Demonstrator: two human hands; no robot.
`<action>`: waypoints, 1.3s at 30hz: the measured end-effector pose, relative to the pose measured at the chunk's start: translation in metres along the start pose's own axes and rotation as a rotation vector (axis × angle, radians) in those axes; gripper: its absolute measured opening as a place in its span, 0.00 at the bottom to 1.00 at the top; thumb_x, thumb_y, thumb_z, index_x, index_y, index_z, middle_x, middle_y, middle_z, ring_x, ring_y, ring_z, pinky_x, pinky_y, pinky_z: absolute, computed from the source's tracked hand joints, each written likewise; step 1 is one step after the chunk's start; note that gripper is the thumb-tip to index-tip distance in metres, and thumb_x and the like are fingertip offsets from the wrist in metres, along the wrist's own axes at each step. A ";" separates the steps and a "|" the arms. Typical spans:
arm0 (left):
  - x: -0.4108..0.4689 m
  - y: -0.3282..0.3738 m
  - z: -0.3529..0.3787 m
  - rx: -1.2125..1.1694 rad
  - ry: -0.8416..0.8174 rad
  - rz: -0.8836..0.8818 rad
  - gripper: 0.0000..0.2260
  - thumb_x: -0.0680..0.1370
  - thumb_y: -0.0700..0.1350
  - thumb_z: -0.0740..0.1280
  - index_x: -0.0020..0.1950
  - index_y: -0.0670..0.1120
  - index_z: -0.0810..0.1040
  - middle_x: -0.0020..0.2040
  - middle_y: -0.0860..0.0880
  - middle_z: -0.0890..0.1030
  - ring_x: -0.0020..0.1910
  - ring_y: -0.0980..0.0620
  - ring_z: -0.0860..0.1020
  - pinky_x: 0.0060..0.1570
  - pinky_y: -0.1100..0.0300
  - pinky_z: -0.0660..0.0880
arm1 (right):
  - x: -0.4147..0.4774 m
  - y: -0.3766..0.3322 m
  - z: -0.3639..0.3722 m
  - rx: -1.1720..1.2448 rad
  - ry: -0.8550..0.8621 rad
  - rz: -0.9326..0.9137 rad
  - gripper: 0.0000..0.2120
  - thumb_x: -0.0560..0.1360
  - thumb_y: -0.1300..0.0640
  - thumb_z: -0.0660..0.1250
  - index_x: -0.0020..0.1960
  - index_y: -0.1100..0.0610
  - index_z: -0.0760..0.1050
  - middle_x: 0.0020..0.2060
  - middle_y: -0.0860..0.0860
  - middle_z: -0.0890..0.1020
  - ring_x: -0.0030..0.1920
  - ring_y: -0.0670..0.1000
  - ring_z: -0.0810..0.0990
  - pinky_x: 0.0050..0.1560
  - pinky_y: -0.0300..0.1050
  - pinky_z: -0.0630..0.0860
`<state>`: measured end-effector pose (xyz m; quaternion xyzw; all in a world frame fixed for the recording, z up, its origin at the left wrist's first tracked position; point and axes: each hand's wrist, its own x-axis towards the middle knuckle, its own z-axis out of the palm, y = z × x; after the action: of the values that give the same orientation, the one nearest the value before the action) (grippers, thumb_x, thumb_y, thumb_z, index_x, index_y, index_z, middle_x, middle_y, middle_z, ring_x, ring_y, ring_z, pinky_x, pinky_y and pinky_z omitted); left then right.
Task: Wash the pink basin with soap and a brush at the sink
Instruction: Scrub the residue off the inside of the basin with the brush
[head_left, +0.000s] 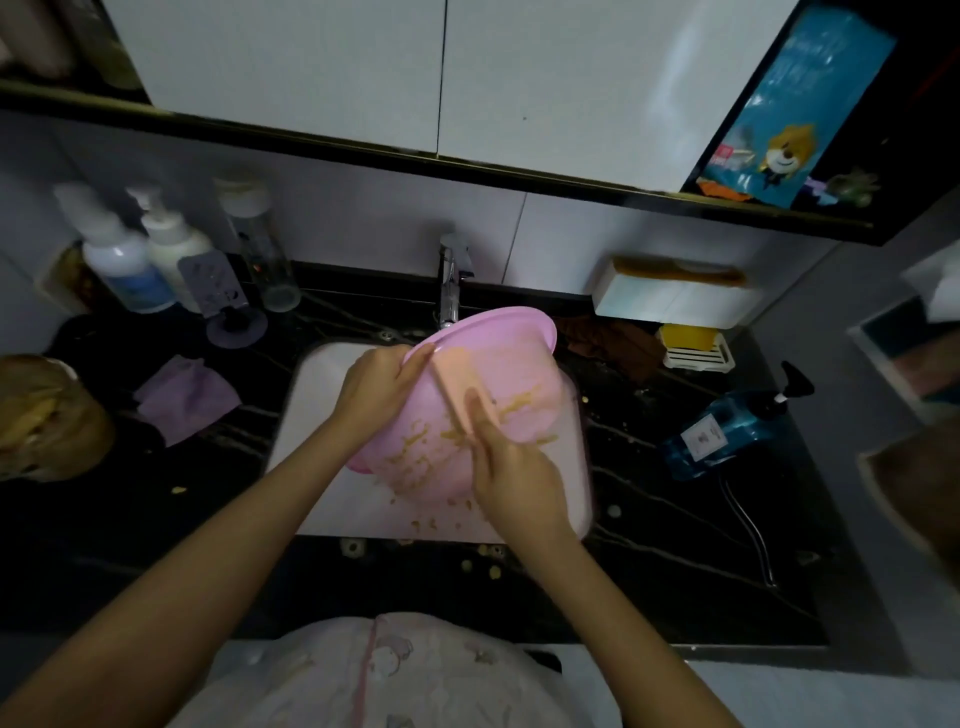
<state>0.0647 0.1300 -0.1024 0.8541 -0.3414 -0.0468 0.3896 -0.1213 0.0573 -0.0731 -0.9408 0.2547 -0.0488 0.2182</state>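
The pink basin (514, 364) stands tilted in the white sink (322, 415), its underside toward me and smeared with yellowish residue. My left hand (376, 387) grips the basin's left rim. My right hand (511, 475) holds a peach-coloured brush (457, 379) and presses it flat against the basin's outer wall, index finger stretched along its back. The chrome tap (449, 283) stands just behind the basin.
Pump bottles (156, 254) and a clear bottle stand at the back left of the black counter (675, 519). A purple cloth (187, 397) lies left of the sink. A blue pump bottle (737, 431) lies on the right, beyond it a yellow soap (688, 338) on a rack. Crumbs dot the sink's front edge.
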 end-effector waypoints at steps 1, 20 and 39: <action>0.001 0.000 0.000 0.001 -0.004 0.008 0.25 0.76 0.63 0.50 0.34 0.45 0.72 0.34 0.44 0.79 0.37 0.43 0.76 0.38 0.52 0.70 | 0.002 0.000 0.003 -0.056 0.017 -0.036 0.26 0.81 0.50 0.52 0.76 0.41 0.47 0.36 0.57 0.79 0.36 0.61 0.78 0.32 0.47 0.65; 0.004 -0.009 -0.003 -0.004 0.004 -0.040 0.21 0.76 0.61 0.51 0.31 0.49 0.68 0.31 0.48 0.74 0.35 0.45 0.74 0.35 0.57 0.64 | -0.015 0.014 0.019 0.120 0.274 0.198 0.25 0.81 0.52 0.53 0.76 0.49 0.53 0.27 0.57 0.77 0.26 0.55 0.74 0.28 0.41 0.61; 0.001 -0.010 0.000 0.042 -0.011 -0.026 0.26 0.76 0.61 0.50 0.37 0.42 0.75 0.36 0.44 0.79 0.38 0.43 0.76 0.37 0.56 0.66 | -0.017 0.011 0.029 0.122 0.311 0.214 0.26 0.79 0.52 0.53 0.76 0.47 0.52 0.27 0.57 0.78 0.27 0.58 0.74 0.28 0.47 0.66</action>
<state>0.0707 0.1340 -0.1088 0.8662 -0.3332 -0.0492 0.3691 -0.1350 0.0687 -0.1033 -0.8745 0.3806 -0.1853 0.2368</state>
